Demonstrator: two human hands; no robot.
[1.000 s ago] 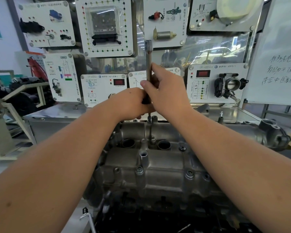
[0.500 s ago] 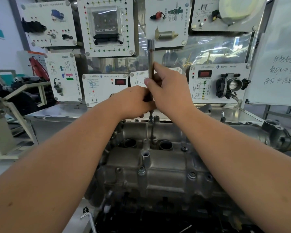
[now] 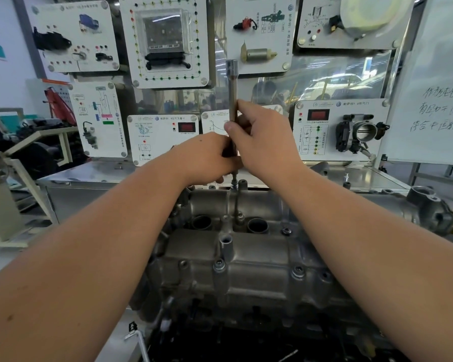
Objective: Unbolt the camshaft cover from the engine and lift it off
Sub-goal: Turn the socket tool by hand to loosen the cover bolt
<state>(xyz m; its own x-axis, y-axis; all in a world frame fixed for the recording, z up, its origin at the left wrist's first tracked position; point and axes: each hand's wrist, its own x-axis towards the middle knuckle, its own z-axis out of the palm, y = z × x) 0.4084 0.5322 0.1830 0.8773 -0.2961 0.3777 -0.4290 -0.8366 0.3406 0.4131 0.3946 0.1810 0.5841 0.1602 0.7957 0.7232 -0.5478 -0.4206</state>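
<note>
Behind the work, white training boards (image 3: pixel 168 40) with car parts hang on a wall, over a steel bench (image 3: pixel 94 176); on a stand before them sits the grey camshaft cover (image 3: pixel 246 259), not lifted, several bolts (image 3: pixel 298 270) in place along its near edge. Both hands grip one upright long extension bar (image 3: pixel 232 92) over a bolt at the far edge: the right hand (image 3: pixel 264 142) pinches the shaft, the left hand (image 3: pixel 207 158) closes around its lower part. I judge the unbolting is underway; next the bar must turn straight, then move on.
</note>
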